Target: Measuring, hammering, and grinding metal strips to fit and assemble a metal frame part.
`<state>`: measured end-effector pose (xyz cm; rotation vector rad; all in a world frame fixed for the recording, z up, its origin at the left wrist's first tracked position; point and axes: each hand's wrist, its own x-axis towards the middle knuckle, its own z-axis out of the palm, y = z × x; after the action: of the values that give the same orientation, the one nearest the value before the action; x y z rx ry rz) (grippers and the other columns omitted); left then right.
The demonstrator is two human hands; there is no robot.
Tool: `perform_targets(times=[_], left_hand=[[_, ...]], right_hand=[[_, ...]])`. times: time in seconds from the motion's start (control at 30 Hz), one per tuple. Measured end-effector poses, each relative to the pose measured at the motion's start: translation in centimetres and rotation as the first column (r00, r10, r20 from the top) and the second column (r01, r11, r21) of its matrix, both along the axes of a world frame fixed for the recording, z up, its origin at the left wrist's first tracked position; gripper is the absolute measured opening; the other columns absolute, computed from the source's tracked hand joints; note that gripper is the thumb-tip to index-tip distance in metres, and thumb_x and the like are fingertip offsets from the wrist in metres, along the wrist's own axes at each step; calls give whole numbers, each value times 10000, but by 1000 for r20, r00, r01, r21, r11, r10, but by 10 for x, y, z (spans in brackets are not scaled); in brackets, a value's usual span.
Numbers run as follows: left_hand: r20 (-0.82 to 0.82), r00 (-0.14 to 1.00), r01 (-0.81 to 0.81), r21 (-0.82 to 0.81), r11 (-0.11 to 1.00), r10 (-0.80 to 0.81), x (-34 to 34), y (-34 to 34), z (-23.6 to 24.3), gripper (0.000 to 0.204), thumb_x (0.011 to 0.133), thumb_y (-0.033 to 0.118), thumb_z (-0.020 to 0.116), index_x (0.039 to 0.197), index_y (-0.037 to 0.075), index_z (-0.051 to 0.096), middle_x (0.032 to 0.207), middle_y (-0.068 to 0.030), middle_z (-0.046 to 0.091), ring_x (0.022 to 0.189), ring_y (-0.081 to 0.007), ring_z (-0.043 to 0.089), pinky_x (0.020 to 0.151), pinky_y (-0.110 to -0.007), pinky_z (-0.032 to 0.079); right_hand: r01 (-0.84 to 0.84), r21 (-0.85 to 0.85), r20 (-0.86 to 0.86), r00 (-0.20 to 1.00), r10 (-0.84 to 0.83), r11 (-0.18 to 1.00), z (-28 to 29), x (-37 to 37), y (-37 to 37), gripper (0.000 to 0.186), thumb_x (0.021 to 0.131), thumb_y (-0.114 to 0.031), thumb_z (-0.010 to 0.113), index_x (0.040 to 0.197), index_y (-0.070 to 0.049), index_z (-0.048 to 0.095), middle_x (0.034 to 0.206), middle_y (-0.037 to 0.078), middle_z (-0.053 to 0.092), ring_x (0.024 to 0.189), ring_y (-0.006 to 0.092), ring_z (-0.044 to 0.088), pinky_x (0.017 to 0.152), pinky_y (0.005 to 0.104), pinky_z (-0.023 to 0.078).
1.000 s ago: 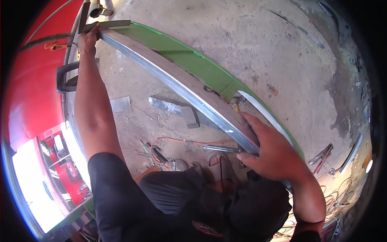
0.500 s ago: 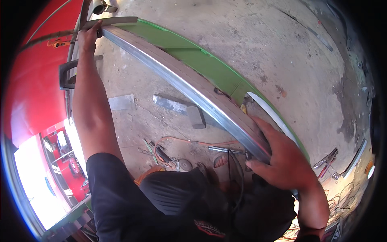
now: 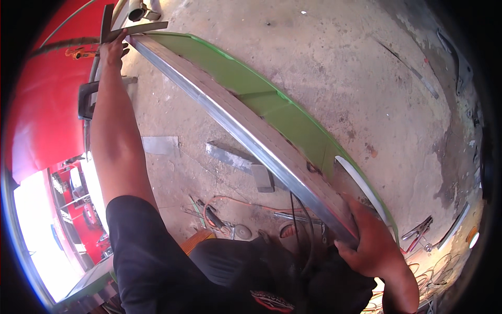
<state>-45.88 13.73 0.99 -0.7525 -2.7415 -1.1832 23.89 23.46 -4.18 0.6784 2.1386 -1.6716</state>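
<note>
Right hand (image 3: 372, 246), nearer the body: fingers wrapped over the near end of the metal bar (image 3: 238, 118); left hand (image 3: 113, 51): thumb against the dark angle piece (image 3: 146, 27) at the bar's far end, cannot tell whether grasping; metal bar: between hands, slanting from the floor's (image 3: 355, 68) far left toward its near right; green panel (image 3: 293, 120): along bar's right

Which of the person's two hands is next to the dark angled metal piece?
The left hand, up at the far end of the long metal beam, beside the dark angled piece. The right hand grips the beam's near end instead.
</note>
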Motion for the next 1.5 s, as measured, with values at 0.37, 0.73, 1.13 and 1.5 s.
perform_targets(times=[0.37,0.73,1.13,1.5], left_hand=[[-110,991,64,-155,986,-81,-33,26,-7,306,844,284,800,775,13,674,710,-35,611,609,-132,573,547,-290,519],[15,989,150,-166,975,-149,-57,30,0,315,829,284,812,903,8,680,806,-47,610,684,-144,601,600,-296,574],[82,985,165,-158,974,-154,-54,24,2,340,822,276,819,917,-14,670,823,-63,609,688,-143,605,619,-302,580],[75,989,140,-166,976,-129,-50,20,-1,370,815,285,820,897,-40,664,799,-77,590,703,-158,620,633,-302,598]], right_hand=[[-58,-62,75,995,63,996,3,-5,18,808,804,-178,715,1477,-25,296,1301,270,531,1169,443,557,989,486,465],[-73,-112,104,991,85,991,-3,0,24,868,775,-188,745,1490,-34,279,1287,284,533,1109,457,587,936,497,500],[12,-44,101,995,-7,999,3,-5,19,882,703,-148,774,1479,-66,363,1172,246,633,1033,438,647,875,447,532],[5,-140,76,997,6,990,-5,-1,18,883,685,-112,749,1462,-13,341,1186,277,619,1102,459,617,936,446,496]])
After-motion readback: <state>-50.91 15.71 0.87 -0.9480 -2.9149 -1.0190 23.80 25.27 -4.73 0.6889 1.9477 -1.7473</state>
